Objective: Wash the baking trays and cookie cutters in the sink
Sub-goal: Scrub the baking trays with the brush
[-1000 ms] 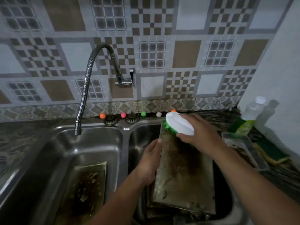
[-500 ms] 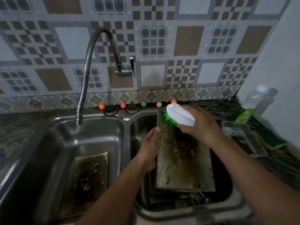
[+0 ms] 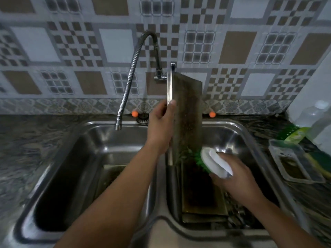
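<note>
A grimy metal baking tray stands almost upright over the right basin of a double steel sink. My left hand grips its left edge. My right hand holds a white scrub brush with green bristles, pressed against the tray's lower right part. More dirty trays lie stacked in the bottom of the right basin. Another dirty tray lies in the left basin, partly hidden by my left forearm.
A flexible chrome faucet arches over the left basin, its spout not running. On the counter at the right stand a clear plastic container, a soap bottle and a green sponge. Small orange balls sit behind the sink.
My left hand has tipped the tray up from leaning flat to nearly upright. The brush has slid from the tray's far end down to its lower end. The camera has shifted left.
</note>
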